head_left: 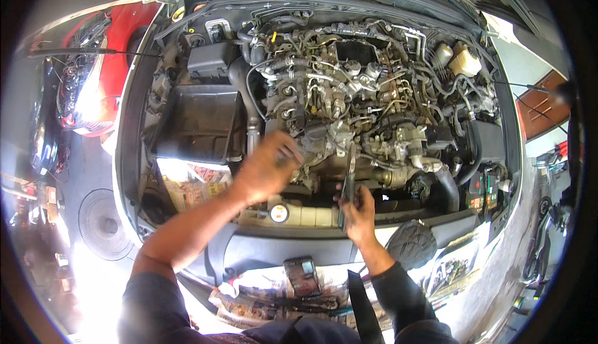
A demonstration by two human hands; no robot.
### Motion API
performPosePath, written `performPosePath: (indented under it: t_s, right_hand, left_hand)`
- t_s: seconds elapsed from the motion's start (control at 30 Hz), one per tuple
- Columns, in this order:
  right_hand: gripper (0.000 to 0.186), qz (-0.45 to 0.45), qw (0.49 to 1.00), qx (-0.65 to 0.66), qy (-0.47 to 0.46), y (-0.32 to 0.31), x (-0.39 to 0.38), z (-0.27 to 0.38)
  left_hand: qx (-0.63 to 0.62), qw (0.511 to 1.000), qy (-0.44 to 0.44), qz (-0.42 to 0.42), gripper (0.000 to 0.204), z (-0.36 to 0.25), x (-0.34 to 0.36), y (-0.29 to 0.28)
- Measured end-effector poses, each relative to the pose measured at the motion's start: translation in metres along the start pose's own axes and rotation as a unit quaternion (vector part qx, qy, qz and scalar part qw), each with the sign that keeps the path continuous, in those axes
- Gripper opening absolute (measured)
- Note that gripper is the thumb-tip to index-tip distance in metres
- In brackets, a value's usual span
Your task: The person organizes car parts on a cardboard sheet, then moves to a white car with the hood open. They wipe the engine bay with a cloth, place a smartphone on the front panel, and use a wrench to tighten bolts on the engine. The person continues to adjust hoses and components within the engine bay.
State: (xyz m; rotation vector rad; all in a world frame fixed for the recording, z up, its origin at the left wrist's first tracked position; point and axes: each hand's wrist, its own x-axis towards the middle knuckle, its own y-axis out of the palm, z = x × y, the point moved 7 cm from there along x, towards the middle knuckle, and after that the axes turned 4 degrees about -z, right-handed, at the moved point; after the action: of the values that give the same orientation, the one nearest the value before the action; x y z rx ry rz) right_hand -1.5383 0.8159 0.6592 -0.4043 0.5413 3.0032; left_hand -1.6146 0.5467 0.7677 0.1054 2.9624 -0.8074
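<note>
Head view: a long dark tool (351, 172) sits in the right hand (359, 215), whose fingers are clamped round its lower end, its tip pointing to twelve o'clock, toward the engine (339, 98). At nine o'clock is the left hand (266, 168), too blurred to tell how its fingers stand. An open black box (199, 119) lies at ten, a dark phone (302, 277) at seven.

A vehicle workshop: an uncovered engine (339, 88) sits beyond the left hand (265, 168) and right hand (359, 214), a red vehicle (121, 57) well to their left, and what are probably tools (327, 302) nearer the body.
</note>
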Motion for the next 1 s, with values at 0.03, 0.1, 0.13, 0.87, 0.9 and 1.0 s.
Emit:
performPosePath:
  t_s: [0.03, 0.1, 0.13, 0.87, 0.9, 1.0]
  right_hand:
    - [0.036, -0.016, 0.998, 0.064, 0.023, 0.002, 0.001, -0.001]
    - [0.032, 0.056, 0.995, 0.043, -0.073, 0.019, -0.002, 0.018]
    - [0.035, 0.049, 0.995, 0.019, -0.081, 0.026, -0.003, 0.022]
    - [0.068, 0.072, 0.915, -0.378, -0.120, 0.030, -0.008, 0.047]
    - [0.070, 0.023, 0.851, -0.491, -0.185, 0.013, -0.011, 0.046]
    - [0.072, -0.051, 0.774, -0.597, -0.202, -0.026, -0.016, 0.038]
  left_hand:
    - [0.014, 0.996, 0.019, 0.087, 0.053, -0.022, -0.027, 0.025]
    - [0.052, 0.982, -0.018, 0.183, 0.078, -0.043, -0.065, 0.060]
    - [0.039, 0.983, -0.014, 0.181, 0.083, -0.051, -0.072, 0.064]
    - [-0.399, 0.872, -0.259, 0.115, 0.052, 0.015, -0.076, -0.022]
    - [-0.387, 0.876, -0.267, 0.110, 0.052, 0.028, -0.068, -0.031]
    - [-0.320, 0.891, -0.305, 0.107, 0.037, 0.069, -0.042, -0.052]
